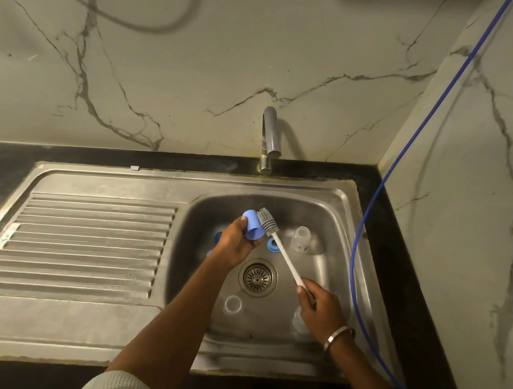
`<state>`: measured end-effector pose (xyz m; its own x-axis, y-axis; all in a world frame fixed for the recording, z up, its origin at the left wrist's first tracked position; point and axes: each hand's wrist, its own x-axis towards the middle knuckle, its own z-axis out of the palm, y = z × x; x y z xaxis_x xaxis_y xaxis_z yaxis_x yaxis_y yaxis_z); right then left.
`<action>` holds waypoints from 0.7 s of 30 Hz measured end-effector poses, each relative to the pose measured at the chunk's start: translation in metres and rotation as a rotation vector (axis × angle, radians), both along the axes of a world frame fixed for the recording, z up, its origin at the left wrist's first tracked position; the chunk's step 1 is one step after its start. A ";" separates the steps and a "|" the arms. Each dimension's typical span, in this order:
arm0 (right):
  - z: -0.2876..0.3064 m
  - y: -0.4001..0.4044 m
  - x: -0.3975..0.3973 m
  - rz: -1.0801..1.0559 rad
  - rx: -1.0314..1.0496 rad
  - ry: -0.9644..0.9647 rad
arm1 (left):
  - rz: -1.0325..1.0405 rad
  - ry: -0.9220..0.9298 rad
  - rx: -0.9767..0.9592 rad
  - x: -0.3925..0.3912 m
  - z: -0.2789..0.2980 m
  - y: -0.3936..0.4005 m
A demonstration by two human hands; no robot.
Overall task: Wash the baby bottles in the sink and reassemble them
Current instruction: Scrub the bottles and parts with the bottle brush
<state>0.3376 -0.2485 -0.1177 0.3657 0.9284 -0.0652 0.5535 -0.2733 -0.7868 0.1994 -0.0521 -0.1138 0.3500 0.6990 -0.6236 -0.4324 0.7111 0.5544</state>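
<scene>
My left hand (pixel 235 244) grips a blue bottle cap (pixel 252 224) above the steel sink (pixel 333 218). My right hand (pixel 319 310) holds the white handle of a bottle brush, whose grey bristle head (pixel 268 221) lies against the cap's side. A clear baby bottle (pixel 301 239) lies at the back right of the basin. A blue collar ring (pixel 272 245) sits beside it, and another blue part (pixel 217 237) shows partly behind my left hand. A clear part (pixel 233 304) rests near the front, and another clear piece (pixel 299 323) is half hidden under my right wrist.
The drain strainer (pixel 257 277) is in the basin's middle. A grey tap (pixel 269 140) stands behind the sink with no water running. The ribbed drainboard (pixel 85 242) lies to the left. A blue hose (pixel 365 233) runs down the right side along the black counter.
</scene>
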 end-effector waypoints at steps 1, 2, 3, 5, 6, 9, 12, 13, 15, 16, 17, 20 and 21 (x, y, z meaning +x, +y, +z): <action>0.000 0.000 0.000 0.002 -0.007 0.000 | -0.017 -0.008 -0.016 0.000 -0.002 0.000; 0.000 0.000 0.000 -0.005 -0.019 0.002 | -0.044 -0.019 -0.016 -0.001 -0.002 -0.001; 0.000 0.001 0.001 -0.013 -0.032 0.005 | -0.070 -0.032 -0.002 -0.001 -0.002 -0.003; 0.000 0.002 0.003 -0.023 -0.051 0.002 | -0.106 -0.041 0.036 -0.001 -0.002 -0.007; 0.001 0.003 0.004 -0.028 -0.056 -0.003 | -0.112 -0.049 0.041 -0.002 -0.002 -0.008; 0.004 0.005 0.005 -0.032 -0.084 -0.010 | -0.081 -0.073 0.008 -0.003 -0.003 -0.010; 0.006 0.005 0.004 -0.006 -0.065 -0.003 | -0.050 -0.038 -0.019 -0.001 -0.002 -0.009; 0.007 0.005 0.003 0.000 -0.052 -0.002 | -0.031 -0.016 -0.015 0.000 -0.002 -0.008; 0.007 0.005 0.003 -0.005 -0.049 0.003 | -0.010 -0.021 -0.008 0.001 -0.003 -0.007; 0.006 0.004 0.002 -0.016 -0.061 0.005 | -0.016 -0.035 -0.016 0.002 -0.003 -0.008; 0.006 0.003 0.002 -0.029 -0.077 0.004 | -0.030 -0.041 -0.021 0.003 -0.003 -0.010; 0.006 0.002 0.005 -0.057 -0.116 -0.003 | -0.062 -0.025 -0.002 0.009 -0.005 -0.012; 0.006 0.001 0.006 -0.057 -0.128 -0.005 | -0.061 -0.017 0.007 0.010 -0.008 -0.013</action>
<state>0.3437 -0.2472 -0.1113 0.4186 0.8901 -0.1802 0.5379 -0.4029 -0.7405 0.2093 -0.0648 -0.1213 0.4026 0.6805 -0.6122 -0.3981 0.7324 0.5523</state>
